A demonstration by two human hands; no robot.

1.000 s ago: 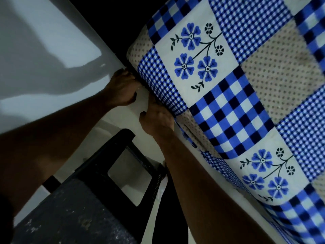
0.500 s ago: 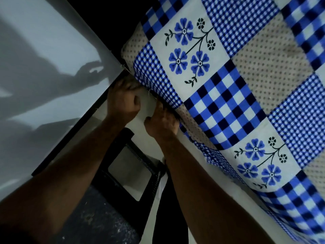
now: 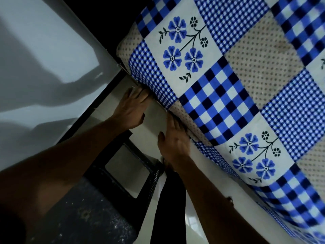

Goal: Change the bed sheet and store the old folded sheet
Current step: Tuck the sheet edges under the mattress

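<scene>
A blue, white and beige patchwork bed sheet (image 3: 228, 81) with checks and blue flowers covers the mattress, whose corner lies at upper centre. My left hand (image 3: 131, 110) lies flat at the sheet's lower edge near that corner, its fingertips pushed in under the mattress side. My right hand (image 3: 174, 140) reaches in a little further along the same edge, fingers straight and slipped beneath the hanging sheet. The fingertips of both hands are hidden by cloth.
A glossy white panel (image 3: 44, 59) stands at the left, close to the mattress corner. A black plastic stool (image 3: 112, 187) with an open-frame side sits below my arms on the pale tiled floor (image 3: 154, 120). A dark trouser leg (image 3: 168, 208) shows at the bottom.
Both hands were curled into fists gripping the sheet edge near the corner. Now their fingers are straightened and slid under the mattress side. The view has shifted slightly.
</scene>
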